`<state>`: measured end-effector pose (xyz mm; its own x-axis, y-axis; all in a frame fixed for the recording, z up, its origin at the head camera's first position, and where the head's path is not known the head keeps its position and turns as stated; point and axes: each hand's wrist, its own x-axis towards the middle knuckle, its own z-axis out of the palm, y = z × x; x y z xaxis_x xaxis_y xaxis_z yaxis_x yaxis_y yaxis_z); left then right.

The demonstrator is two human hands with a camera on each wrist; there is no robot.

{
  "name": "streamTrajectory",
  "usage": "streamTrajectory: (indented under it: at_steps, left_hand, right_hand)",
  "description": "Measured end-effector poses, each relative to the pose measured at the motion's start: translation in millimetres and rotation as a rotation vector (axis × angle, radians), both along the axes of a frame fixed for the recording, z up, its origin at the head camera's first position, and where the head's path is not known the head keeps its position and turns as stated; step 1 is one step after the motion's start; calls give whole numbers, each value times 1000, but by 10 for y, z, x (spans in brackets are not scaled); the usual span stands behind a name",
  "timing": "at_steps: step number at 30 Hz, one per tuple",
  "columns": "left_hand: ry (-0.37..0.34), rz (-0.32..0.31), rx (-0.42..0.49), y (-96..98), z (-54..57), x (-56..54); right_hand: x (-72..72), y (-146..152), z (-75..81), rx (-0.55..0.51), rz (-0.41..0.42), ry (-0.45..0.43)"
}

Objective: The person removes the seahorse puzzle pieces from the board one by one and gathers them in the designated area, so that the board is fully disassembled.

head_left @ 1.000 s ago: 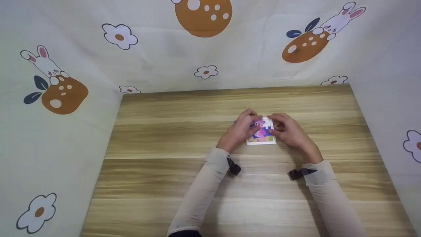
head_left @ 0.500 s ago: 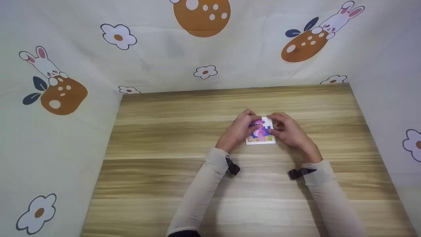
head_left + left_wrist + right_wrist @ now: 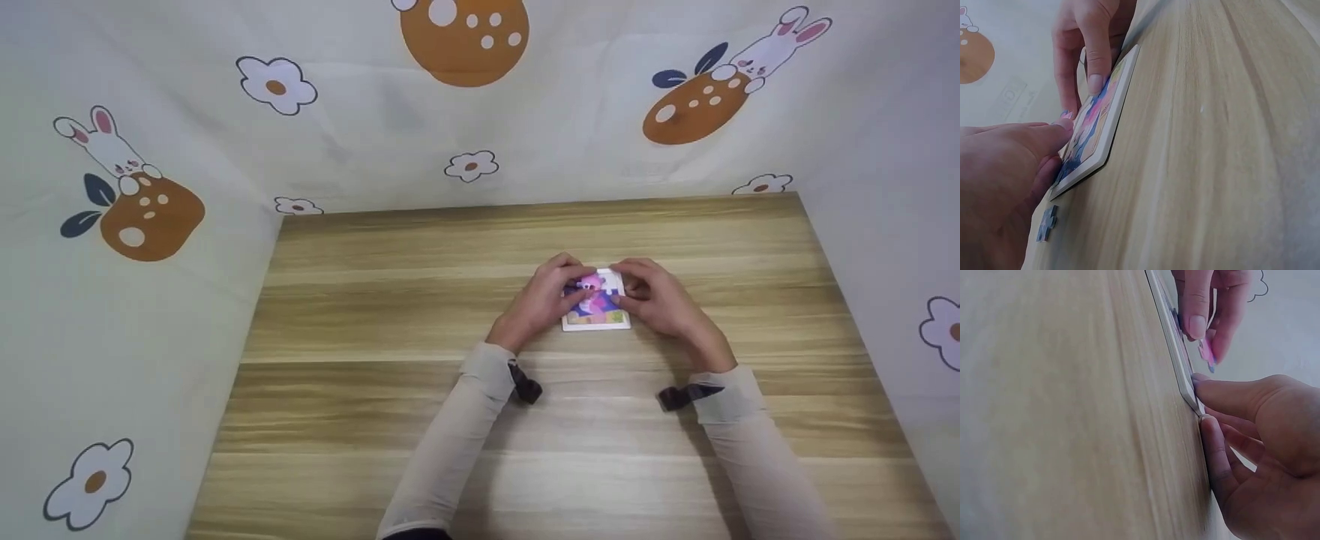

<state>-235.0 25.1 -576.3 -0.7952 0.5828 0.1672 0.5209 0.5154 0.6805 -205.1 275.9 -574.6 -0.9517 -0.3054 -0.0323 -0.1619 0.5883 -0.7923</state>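
A small jigsaw puzzle in a white-rimmed tray (image 3: 596, 326) lies on the table, showing a pink figure on blue. At the top right of the tray a white patch of bare backing shows. Over its upper left part, my left hand (image 3: 538, 300) pinches a pink puzzle piece (image 3: 1206, 353) between thumb and fingers, held just above the tray. My right hand (image 3: 664, 296) grips the tray's right edge, thumb on top and fingers against the side. A loose puzzle piece (image 3: 1047, 224) lies beside the tray, hidden behind my left hand in the head view.
The wood-grain table (image 3: 360, 420) extends around the tray on all sides. A pale cloth (image 3: 360, 127) printed with rabbits, oranges and flowers stands along the back and both sides. Dark straps with small devices (image 3: 527, 386) sit on both wrists.
My left hand has shifted slightly left and nearer, covering the blue bit of loose piece that showed at its left. My right hand stays at the tray's edge.
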Motion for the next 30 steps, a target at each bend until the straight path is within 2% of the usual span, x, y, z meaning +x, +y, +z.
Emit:
streamTrajectory:
  at_steps: [6,13,20,24,30]
  left_hand:
    - [-4,-16,72,-11,-41,0]
    - [19,34,97,-87,-27,36]
    - [64,89,70,-275,-47,83]
    - [66,125,62,-407,-71,110]
    - [77,162,93,-582,-140,150]
  right_hand:
    - [-5,-13,-18,-7,6,28]
    - [-9,-11,-23,-13,2,31]
    - [-5,-15,-26,-21,-9,32]
    - [-5,-14,-28,-11,-14,41]
    - [-2,-4,-26,-3,-15,51]
